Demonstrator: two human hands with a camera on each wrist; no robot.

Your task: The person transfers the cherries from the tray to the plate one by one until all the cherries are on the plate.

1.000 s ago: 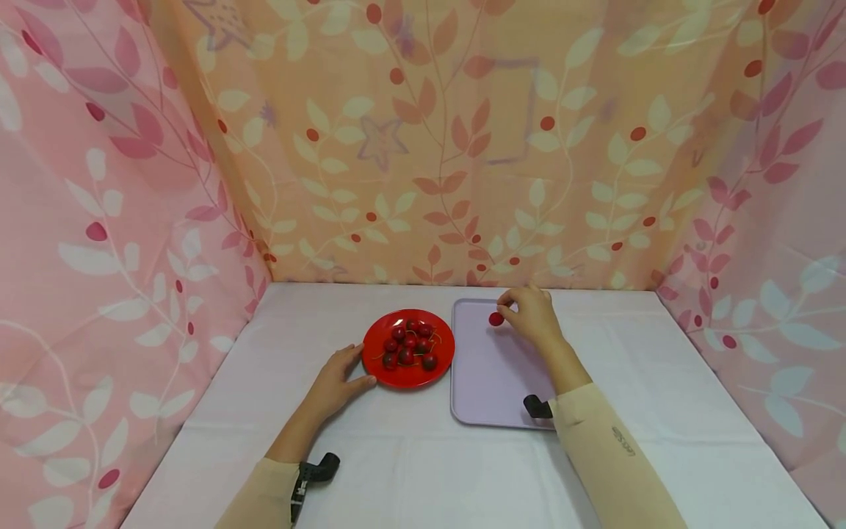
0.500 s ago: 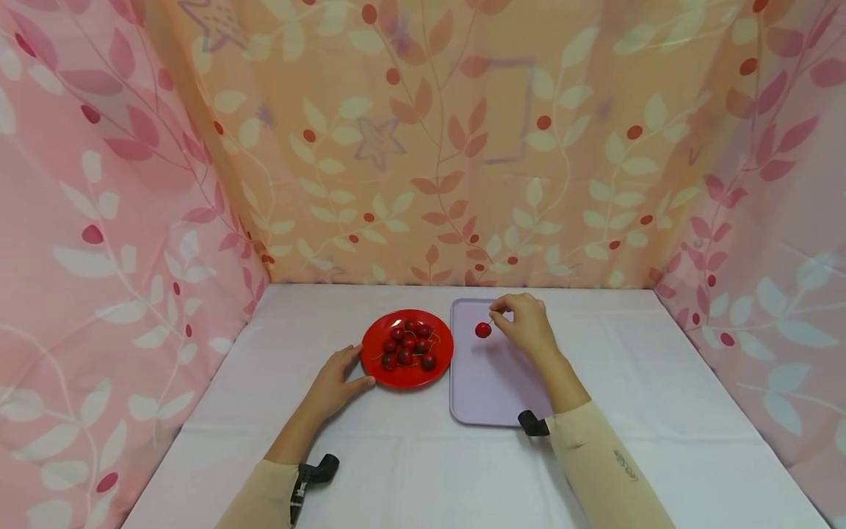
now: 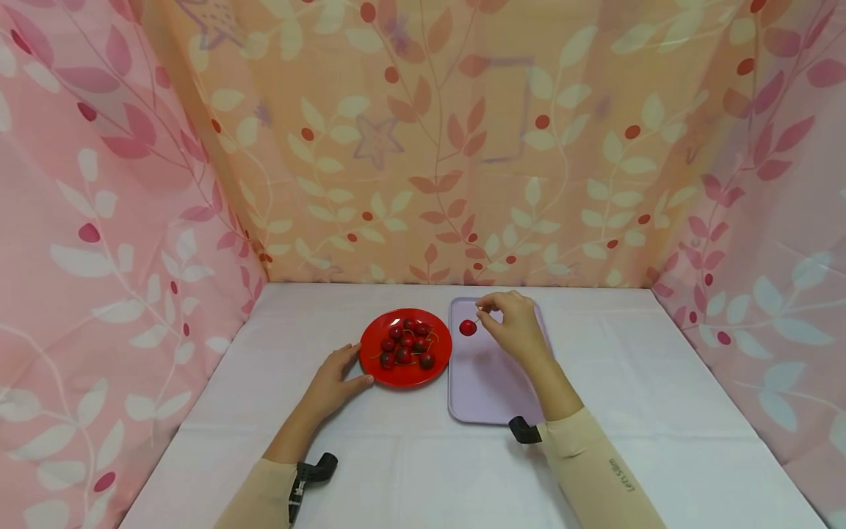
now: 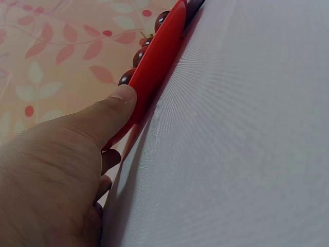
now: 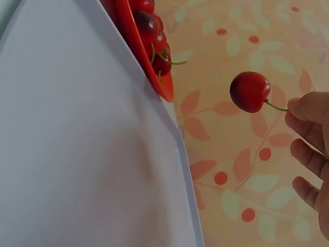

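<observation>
My right hand (image 3: 514,323) pinches a red cherry (image 3: 468,328) by its green stem, between thumb and forefinger. It hangs over the left part of a lilac tray (image 3: 489,400); in the right wrist view the cherry (image 5: 250,91) dangles clear of everything but the fingers. Left of the tray sits a red plate (image 3: 411,378) piled with several dark red cherries (image 3: 407,341), some with stems. My left hand (image 3: 333,384) holds the plate's left rim, thumb in front and fingers farther back. In the left wrist view the thumb (image 4: 121,103) lies against the plate's edge.
A white cloth (image 3: 396,470) covers the table. Floral curtains (image 3: 423,147) stand behind and at both sides. The plate's right rim lies close against the tray's left edge. Black wrist mounts (image 3: 320,469) stick out at both cuffs.
My right hand has moved left over the tray, carrying the cherry toward the plate. My left hand stays at the plate's rim. The view has shifted slightly.
</observation>
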